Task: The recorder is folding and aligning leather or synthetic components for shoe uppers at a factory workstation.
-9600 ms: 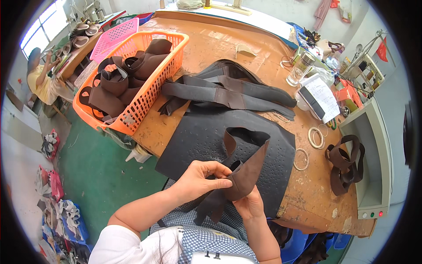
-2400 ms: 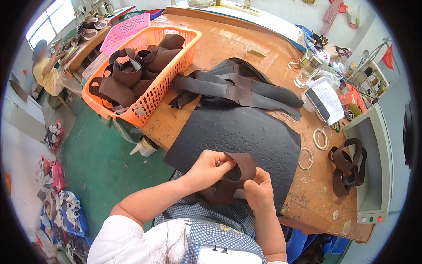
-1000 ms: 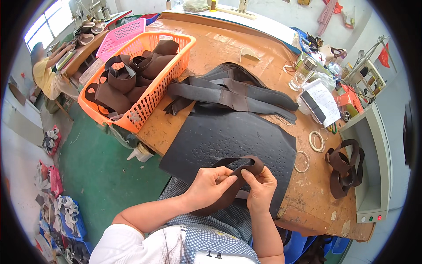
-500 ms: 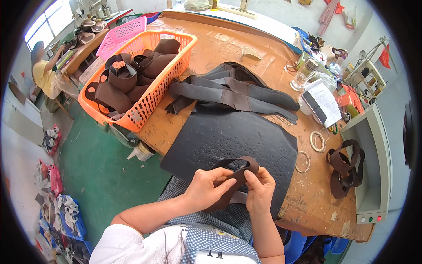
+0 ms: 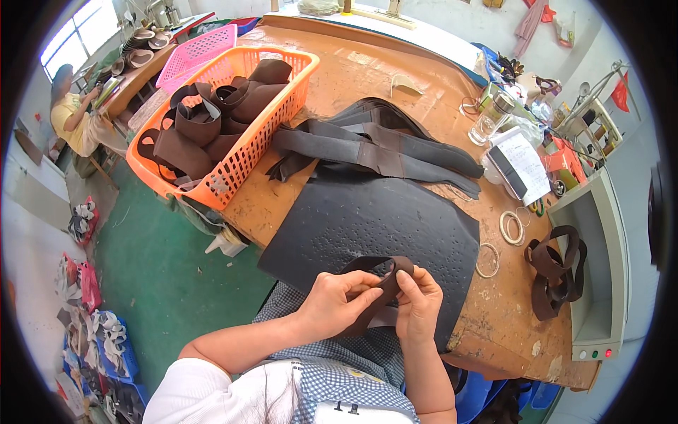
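Between my two hands is a looped dark brown strip (image 5: pixel 385 291), held over the near edge of a black pitted mat (image 5: pixel 374 219). My left hand (image 5: pixel 337 302) pinches the strip's left part between thumb and fingers. With thumb and fingertips closed, my right hand (image 5: pixel 419 300) grips the rounded fold at its right end. Part of the strip hangs below the hands, with a greyer side showing beside my right wrist. Beyond the mat lies a stack of long dark strips (image 5: pixel 381 148), grey and brown.
An orange basket (image 5: pixel 244 152) full of brown looped pieces stands at the left, beside a pink basket (image 5: pixel 201 53). Brown loops (image 5: pixel 554 272) lie at the right near a grey metal housing (image 5: pixel 600 283). A glass jar (image 5: pixel 489 120) and paper sheet (image 5: pixel 521 162) are further back. A person (image 5: pixel 74 116) sits far left.
The loop between my hands has narrowed and its fold has turned slightly. Both hands keep their hold in nearly the same place. The seated person's arm has moved back from the bench.
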`<state>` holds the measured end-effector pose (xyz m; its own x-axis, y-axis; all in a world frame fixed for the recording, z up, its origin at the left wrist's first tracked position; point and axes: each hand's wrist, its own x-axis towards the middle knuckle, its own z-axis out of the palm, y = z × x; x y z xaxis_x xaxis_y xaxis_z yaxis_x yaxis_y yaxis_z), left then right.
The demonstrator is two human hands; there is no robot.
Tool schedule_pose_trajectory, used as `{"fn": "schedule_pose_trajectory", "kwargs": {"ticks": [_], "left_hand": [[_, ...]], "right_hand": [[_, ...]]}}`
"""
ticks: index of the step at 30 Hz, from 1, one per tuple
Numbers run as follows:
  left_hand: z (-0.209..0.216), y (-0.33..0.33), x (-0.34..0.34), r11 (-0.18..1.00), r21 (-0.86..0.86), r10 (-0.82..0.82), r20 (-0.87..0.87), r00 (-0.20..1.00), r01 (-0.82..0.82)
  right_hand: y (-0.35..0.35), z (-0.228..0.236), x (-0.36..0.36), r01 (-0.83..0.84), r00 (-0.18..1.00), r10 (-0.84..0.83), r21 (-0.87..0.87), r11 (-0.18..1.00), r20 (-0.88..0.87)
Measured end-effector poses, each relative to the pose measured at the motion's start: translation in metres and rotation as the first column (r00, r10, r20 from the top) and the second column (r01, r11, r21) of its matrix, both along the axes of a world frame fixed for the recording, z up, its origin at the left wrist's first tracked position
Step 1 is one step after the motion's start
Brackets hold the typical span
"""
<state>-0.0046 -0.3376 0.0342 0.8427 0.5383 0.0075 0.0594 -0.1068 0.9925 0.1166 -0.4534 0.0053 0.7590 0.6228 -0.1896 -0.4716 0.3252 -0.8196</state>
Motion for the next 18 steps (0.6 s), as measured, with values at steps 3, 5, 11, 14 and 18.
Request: {"fn": "schedule_pose_trajectory", "kwargs": {"ticks": [3, 5, 11, 14, 18], "left_hand": [[0.004, 0.002, 0.006, 1.000, 0.013, 0.007, -0.044, 0.999, -0.007], [0.002, 0.001, 0.008, 1.000, 0.022, 0.008, -0.051, 0.999, -0.007], [-0.001, -0.002, 0.008, 0.999, 0.053, 0.008, -0.006, 1.000, -0.007], [-0.003, -0.004, 0.007, 0.997, 0.063, 0.034, 0.061, 0.998, -0.038], [-0.002, -0.004, 0.006, 0.998, 0.064, 0.017, 0.023, 1.000, -0.019]], "right_hand": [[0.004, 0.006, -0.006, -0.024, 0.999, 0.023, 0.010, 1.000, 0.023], [0.004, 0.003, -0.007, 0.026, 1.000, -0.026, 0.018, 1.000, -0.002], [-0.001, -0.002, -0.009, 0.048, 0.999, -0.047, 0.027, 0.999, -0.012], [0.004, 0.004, -0.014, 0.064, 0.998, -0.063, 0.087, 0.994, -0.016], [0.004, 0.001, -0.014, 0.067, 0.998, -0.064, 0.107, 0.992, -0.028]]}}
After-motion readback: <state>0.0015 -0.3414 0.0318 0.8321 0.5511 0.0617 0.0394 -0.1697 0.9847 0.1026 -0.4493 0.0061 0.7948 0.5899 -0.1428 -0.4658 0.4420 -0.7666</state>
